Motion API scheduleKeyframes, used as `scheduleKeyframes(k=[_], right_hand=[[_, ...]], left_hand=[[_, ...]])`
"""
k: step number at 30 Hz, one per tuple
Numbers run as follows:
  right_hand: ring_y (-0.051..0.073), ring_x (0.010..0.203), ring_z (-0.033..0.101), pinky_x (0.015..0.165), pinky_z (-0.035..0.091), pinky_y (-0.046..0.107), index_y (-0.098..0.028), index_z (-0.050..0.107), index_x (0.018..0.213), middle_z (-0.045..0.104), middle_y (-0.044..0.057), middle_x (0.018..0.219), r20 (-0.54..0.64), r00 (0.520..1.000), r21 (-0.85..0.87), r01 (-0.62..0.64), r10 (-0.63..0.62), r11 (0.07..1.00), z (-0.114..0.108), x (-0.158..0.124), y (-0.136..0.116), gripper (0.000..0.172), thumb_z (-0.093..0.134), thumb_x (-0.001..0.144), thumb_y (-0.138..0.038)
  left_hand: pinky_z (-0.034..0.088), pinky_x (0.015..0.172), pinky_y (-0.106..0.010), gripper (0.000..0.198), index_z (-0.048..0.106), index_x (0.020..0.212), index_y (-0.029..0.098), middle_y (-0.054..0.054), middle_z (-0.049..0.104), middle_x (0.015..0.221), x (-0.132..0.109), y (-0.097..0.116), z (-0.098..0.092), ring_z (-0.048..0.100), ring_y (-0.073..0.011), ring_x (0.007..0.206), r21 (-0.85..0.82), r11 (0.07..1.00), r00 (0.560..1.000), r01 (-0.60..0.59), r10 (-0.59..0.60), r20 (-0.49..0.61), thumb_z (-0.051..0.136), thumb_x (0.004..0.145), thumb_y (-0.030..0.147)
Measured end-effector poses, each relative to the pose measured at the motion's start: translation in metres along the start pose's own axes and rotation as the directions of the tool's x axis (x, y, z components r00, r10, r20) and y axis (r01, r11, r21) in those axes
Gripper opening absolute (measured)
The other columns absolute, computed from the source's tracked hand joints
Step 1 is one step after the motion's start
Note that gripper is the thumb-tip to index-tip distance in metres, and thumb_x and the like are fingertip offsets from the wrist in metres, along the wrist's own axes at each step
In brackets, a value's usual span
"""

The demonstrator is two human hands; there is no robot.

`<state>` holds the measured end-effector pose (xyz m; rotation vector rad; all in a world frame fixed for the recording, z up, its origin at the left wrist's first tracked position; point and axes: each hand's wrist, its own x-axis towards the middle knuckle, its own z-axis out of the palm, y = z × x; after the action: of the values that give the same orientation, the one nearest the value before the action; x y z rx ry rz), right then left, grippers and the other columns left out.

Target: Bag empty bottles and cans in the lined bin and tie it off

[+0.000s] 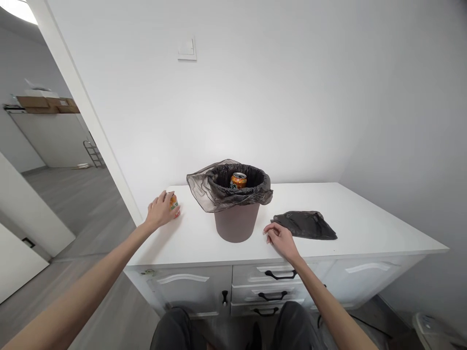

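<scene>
On the left end of the white cabinet top, my left hand (160, 210) is wrapped round a small drink can (174, 206) with orange, green and red print. The palm and fingers hide most of that can. Near the middle stands a brownish bin (236, 222) lined with a dark see-through bag (215, 194), which is folded over the rim and bulges out to the left. Inside it an orange can (239, 181) stands upright. My right hand (280, 238) rests beside a folded black plastic bag (306, 224), its fingers curled in with nothing visible in them.
The white cabinet (193, 287) has drawers with black handles (280, 275) along its front. A wall with a light switch (187, 49) rises behind it. On the left, a doorway opens to a room with cardboard boxes (47, 103).
</scene>
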<state>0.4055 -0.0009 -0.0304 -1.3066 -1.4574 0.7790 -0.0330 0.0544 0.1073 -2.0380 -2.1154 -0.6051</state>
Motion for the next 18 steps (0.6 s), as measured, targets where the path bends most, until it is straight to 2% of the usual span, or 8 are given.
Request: scheduleKeyframes(k=[3, 8, 10, 12, 14, 16, 18], right_hand=[[0.021, 0.06, 0.064, 0.067, 0.046, 0.031, -0.023, 0.069, 0.082, 0.066, 0.0, 0.058, 0.008, 1.0, -0.021, -0.007, 0.007, 1.0, 0.001, 0.0, -0.001, 0.023, 0.052, 0.082, -0.039], [0.021, 0.059, 0.063, 0.067, 0.045, 0.031, -0.023, 0.069, 0.082, 0.065, -0.001, 0.057, 0.007, 1.0, -0.033, -0.001, 0.001, 0.999, 0.004, -0.003, -0.001, 0.024, 0.051, 0.081, -0.038], [0.021, 0.06, 0.064, 0.068, 0.045, 0.032, -0.022, 0.07, 0.083, 0.065, -0.001, 0.058, 0.003, 1.0, -0.036, -0.005, 0.005, 0.999, 0.004, -0.004, 0.0, 0.024, 0.051, 0.082, -0.037], [0.021, 0.06, 0.064, 0.069, 0.045, 0.032, -0.022, 0.07, 0.083, 0.066, 0.0, 0.059, -0.001, 1.0, -0.038, -0.007, 0.007, 0.999, 0.004, -0.004, 0.001, 0.024, 0.05, 0.082, -0.036], [0.021, 0.06, 0.064, 0.07, 0.045, 0.032, -0.022, 0.07, 0.083, 0.066, 0.0, 0.059, -0.002, 1.0, -0.042, -0.005, 0.005, 0.999, 0.004, -0.004, 0.001, 0.024, 0.051, 0.082, -0.036], [0.021, 0.061, 0.064, 0.07, 0.045, 0.032, -0.022, 0.07, 0.083, 0.066, 0.0, 0.058, 0.005, 1.0, -0.047, -0.001, 0.001, 0.999, 0.003, -0.003, 0.002, 0.024, 0.051, 0.082, -0.036], [0.021, 0.062, 0.064, 0.07, 0.045, 0.032, -0.022, 0.071, 0.084, 0.066, 0.0, 0.058, 0.016, 1.0, -0.051, -0.002, 0.002, 0.999, 0.003, -0.002, 0.003, 0.023, 0.052, 0.082, -0.036]], left_hand=[[0.052, 0.102, -0.056, 0.054, 0.052, 0.147, 0.025, -0.019, 0.049, 0.156, -0.01, -0.005, 0.004, 0.064, -0.0413, 0.125, -0.011, 1.0, 1.0, -0.018, 0.018, 0.016, 0.049, 0.095, 0.039], [0.058, 0.093, -0.048, 0.052, 0.049, 0.147, 0.025, -0.018, 0.049, 0.151, -0.021, -0.012, 0.007, 0.068, -0.0364, 0.12, -0.048, 0.998, 0.999, -0.035, 0.036, 0.031, 0.048, 0.098, 0.04], [0.06, 0.093, -0.047, 0.056, 0.044, 0.15, 0.021, -0.019, 0.047, 0.15, -0.026, -0.015, 0.004, 0.068, -0.0351, 0.121, -0.127, 0.992, 1.0, -0.023, 0.02, -0.019, 0.05, 0.098, 0.042], [0.06, 0.097, -0.048, 0.063, 0.038, 0.153, 0.018, -0.022, 0.045, 0.15, -0.03, -0.012, -0.007, 0.065, -0.0357, 0.126, -0.246, 0.969, 0.989, -0.029, -0.008, -0.148, 0.053, 0.098, 0.045], [0.058, 0.104, -0.051, 0.069, 0.032, 0.157, 0.018, -0.023, 0.042, 0.151, -0.032, 0.0, -0.03, 0.059, -0.0366, 0.134, -0.348, 0.934, 0.942, -0.086, -0.038, -0.334, 0.056, 0.099, 0.047], [0.054, 0.111, -0.052, 0.072, 0.028, 0.159, 0.022, -0.021, 0.038, 0.155, -0.032, 0.023, -0.061, 0.054, -0.0361, 0.139, -0.406, 0.893, 0.851, -0.194, -0.052, -0.522, 0.058, 0.101, 0.049], [0.052, 0.114, -0.051, 0.067, 0.028, 0.159, 0.025, -0.019, 0.036, 0.156, -0.03, 0.054, -0.093, 0.049, -0.0343, 0.143, -0.416, 0.842, 0.758, -0.343, -0.013, -0.652, 0.056, 0.103, 0.051]])
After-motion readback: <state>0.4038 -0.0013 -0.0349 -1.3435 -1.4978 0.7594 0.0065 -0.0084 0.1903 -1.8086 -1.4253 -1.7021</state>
